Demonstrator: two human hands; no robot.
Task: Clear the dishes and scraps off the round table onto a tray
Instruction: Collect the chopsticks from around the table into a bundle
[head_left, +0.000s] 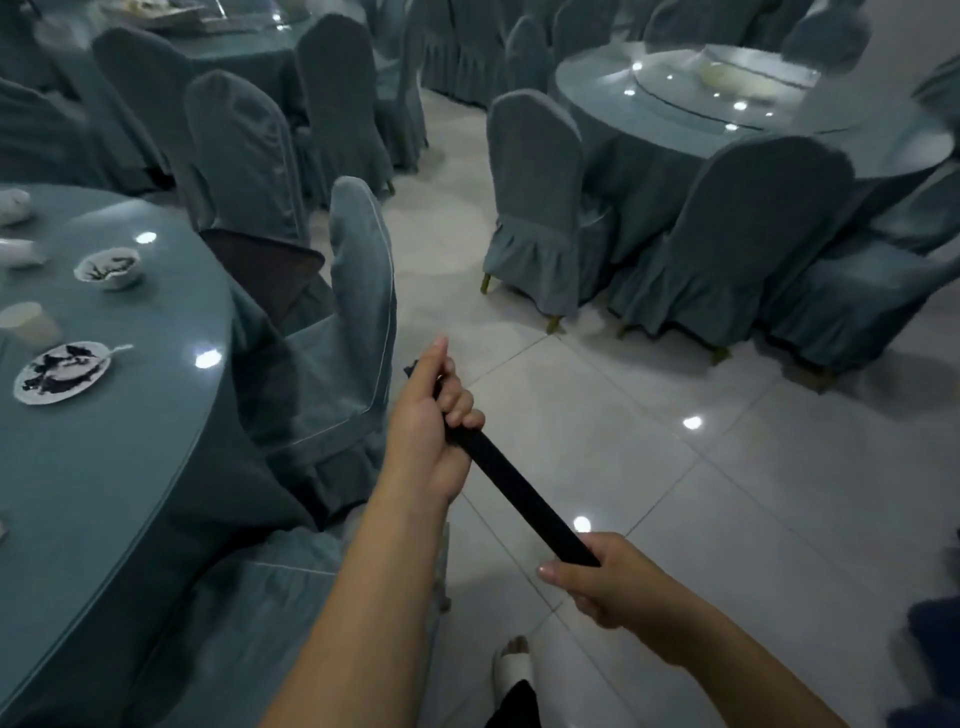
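Observation:
Both my hands hold a black tray (514, 493), seen edge-on over the tiled floor. My left hand (434, 426) grips its far end with fingers curled round the edge. My right hand (597, 577) grips its near end. The round table (135, 467), covered in teal cloth under glass, is at the left. On it lie a dirty plate (60, 371) with a spoon, a small dirty bowl (109, 266), a paper cup (28, 322) and white items at the left edge.
A covered chair (348, 312) stands between me and the table, and another chair's seat (260, 597) is below my left arm. More covered chairs and a second round table (727, 104) fill the right. My sandalled foot (511, 670) is on the floor.

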